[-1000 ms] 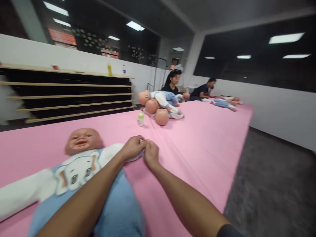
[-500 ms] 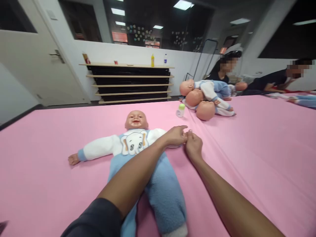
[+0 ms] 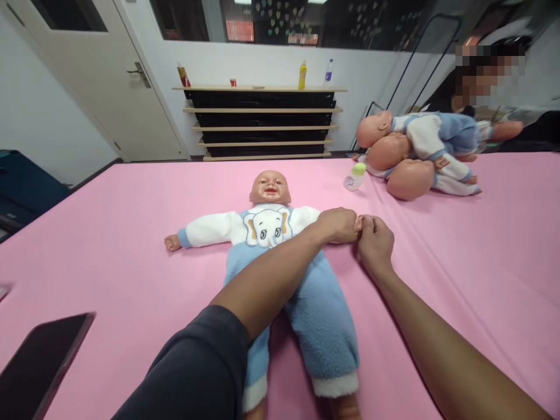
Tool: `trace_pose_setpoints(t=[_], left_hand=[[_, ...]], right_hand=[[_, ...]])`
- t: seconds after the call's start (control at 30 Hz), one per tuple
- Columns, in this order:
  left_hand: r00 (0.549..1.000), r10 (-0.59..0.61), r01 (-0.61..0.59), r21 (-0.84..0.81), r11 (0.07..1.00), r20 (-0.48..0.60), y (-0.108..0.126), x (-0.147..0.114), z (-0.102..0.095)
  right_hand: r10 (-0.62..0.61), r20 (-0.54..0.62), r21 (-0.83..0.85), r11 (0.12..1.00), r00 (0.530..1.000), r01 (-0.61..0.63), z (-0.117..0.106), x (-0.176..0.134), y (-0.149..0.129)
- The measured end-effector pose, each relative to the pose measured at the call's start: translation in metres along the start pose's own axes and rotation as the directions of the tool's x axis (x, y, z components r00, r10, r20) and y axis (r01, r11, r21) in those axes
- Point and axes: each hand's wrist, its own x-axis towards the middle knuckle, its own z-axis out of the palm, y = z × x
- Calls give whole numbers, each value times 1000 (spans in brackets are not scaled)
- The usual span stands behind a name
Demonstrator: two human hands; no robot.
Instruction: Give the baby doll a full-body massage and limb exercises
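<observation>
A baby doll lies on its back on the pink-covered table, face up, in a blue and white suit with an elephant on its chest. My left forearm crosses over the doll's body. My left hand is closed around the doll's arm near the cuff, on the right side of the view. Right beside it, my right hand is closed, pinching the doll's small hand at its fingers. The cuff is mostly hidden under my left hand. The doll's other arm stretches out to the left.
Several more dolls are piled at the back right, near a baby bottle with a green cap. A phone lies at the left front. Behind the table stand a low shelf with bottles and a person.
The view has tilted down and turned left, bringing the phone into sight. My left index finger, stretched out before, is now curled in around the doll's arm. Both hands stay at the doll's hand.
</observation>
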Motion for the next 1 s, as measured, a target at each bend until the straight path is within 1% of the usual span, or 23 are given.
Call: trace_pose_setpoints(t=[0.07,0.13,0.2,0.27,0.4,0.47,0.53,0.6,0.73,0.83,0.93,1.0], left_hand=[[999,50,-50,-11,999,11,-1,1,-1],[996,80,-79,-38,996,30,-1,1,-4],[993,95,-90,-72,993,75,0,0,-8],[989,96,-84,-99,991,117,2,-1,-11],[980,89,-69,-113,991,177,4,-2,-14],[984,77,-62,-97,993,161,6,-1,-14],[992,46,-38,-72,997,118,7,0,-13],[994,33,-26,-62,998,104,7,-1,-13],[983,66,-54,-75,996,169,8,-2,-15],[980,59,-45,-76,996,191,8,-2,-16],[986,51,-37,-86,996,160,6,0,-15],[990,47,-35,-91,995,130,4,2,-12]], right_hand=[[10,13,-21,1000,1000,-10,-1,0,1],[35,11,-76,997,999,-34,-2,0,3],[46,-6,-130,990,999,-47,-3,0,5],[51,-13,-141,989,999,-52,-4,-1,5],[59,-18,-84,995,998,-60,-3,-1,-2],[56,-18,-45,997,998,-56,-3,-1,-6],[30,11,13,999,999,-31,-2,-2,-8],[13,38,45,999,999,-15,-2,-3,-7],[67,33,9,998,997,-67,-3,-3,-2],[109,35,50,993,993,-110,-3,-4,-4],[154,35,167,973,987,-158,-2,-4,-8],[143,58,212,965,988,-152,-1,-4,-8]])
